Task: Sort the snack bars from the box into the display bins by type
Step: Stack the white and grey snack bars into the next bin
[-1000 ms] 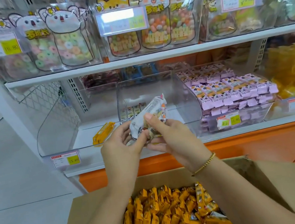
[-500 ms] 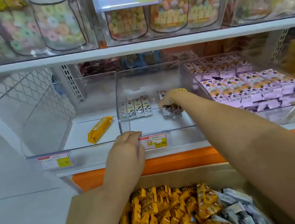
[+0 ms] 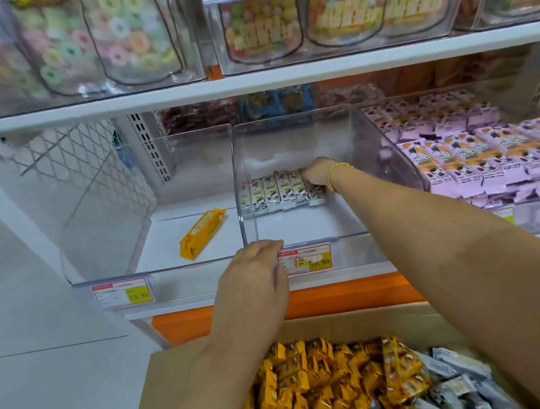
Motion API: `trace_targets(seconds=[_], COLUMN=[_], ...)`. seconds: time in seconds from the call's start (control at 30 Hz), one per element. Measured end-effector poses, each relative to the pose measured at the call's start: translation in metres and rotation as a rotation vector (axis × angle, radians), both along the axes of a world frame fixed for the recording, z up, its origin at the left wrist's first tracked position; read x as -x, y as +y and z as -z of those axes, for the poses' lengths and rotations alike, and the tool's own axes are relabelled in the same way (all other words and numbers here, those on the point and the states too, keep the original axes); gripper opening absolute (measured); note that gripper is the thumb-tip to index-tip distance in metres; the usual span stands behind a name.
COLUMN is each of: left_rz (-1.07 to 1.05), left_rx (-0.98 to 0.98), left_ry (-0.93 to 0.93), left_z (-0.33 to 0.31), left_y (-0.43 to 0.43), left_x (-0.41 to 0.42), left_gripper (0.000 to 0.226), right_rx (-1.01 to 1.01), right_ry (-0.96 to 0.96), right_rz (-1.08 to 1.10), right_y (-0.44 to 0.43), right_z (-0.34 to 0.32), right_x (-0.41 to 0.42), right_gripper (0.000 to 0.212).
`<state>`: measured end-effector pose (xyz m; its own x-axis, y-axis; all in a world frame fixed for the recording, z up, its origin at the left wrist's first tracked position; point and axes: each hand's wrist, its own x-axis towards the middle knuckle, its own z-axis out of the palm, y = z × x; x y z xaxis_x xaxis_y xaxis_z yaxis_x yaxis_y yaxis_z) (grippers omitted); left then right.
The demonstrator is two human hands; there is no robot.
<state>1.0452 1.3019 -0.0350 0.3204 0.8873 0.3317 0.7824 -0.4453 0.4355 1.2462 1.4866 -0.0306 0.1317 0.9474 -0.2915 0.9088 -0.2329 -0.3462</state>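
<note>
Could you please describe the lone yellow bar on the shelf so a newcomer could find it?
Find the lower white shelf above the orange strip. Its leftmost clear bin holds one yellow snack bar, lying slanted and alone, whereas the neighbouring middle bin has a row of white bars.

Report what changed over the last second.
The right hand carried the white bars forward from above the box into the middle bin, now at the right end of the row there; release is unclear. The left hand let go and rests on the bin's front lip. The yellow bar stayed.
</note>
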Motion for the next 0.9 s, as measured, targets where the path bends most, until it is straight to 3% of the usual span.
trace_targets(seconds=[0.07,0.13,0.2,0.27,0.3,0.4,0.47,0.57,0.63,0.73,0.9], left_rz=[0.002,0.010,0.026,0.061,0.073,0.093,0.123,0.180,0.189,0.153,0.128], left_rx=[0.031,0.041,-0.003,-0.049,-0.042,0.080,0.187,0.394,0.527,0.737,0.887], left_ry=[0.015,0.020,-0.026,-0.071,-0.075,-0.035,0.023,0.166,0.243,0.292,0.396], left_z=[-0.002,-0.003,-0.005,-0.005,-0.002,0.017,0.041,0.088,0.123,0.173,0.220], left_y=[-0.002,-0.007,-0.016,-0.028,-0.034,-0.055,-0.072,-0.100,-0.119,-0.147,-0.176], left_x=[0.001,0.002,0.000,-0.006,-0.010,-0.029,-0.043,-0.059,-0.063,-0.067,-0.069], left_gripper=[0.042,0.042,0.031,0.011,0.017,0.032,0.030,0.016,0.021,0.044,0.053], right_rx=[-0.043,-0.151,-0.310,-0.460,-0.471,-0.373,-0.243,-0.063,0.063,0.279,0.492], right_ry=[0.125,0.118,0.447,0.493,0.518,0.596,0.583,0.410,0.222,0.031,0.250], right_rz=[0.080,0.069,0.158,0.066,0.006,-0.137,-0.080,0.078,0.144,0.161,0.197], right_y=[-0.012,-0.031,-0.065,-0.119,-0.150,-0.231,-0.267,-0.303,-0.323,-0.351,-0.368], right_z=[-0.004,-0.016,-0.033,-0.047,-0.050,-0.039,-0.009,0.070,0.125,0.207,0.288], right_x=[-0.001,-0.004,-0.009,-0.017,-0.022,-0.041,-0.067,-0.110,-0.132,-0.157,-0.178], right_gripper=[0.030,0.024,0.023,0.029,0.033,0.035,0.032,0.022,0.010,0.051,0.106])
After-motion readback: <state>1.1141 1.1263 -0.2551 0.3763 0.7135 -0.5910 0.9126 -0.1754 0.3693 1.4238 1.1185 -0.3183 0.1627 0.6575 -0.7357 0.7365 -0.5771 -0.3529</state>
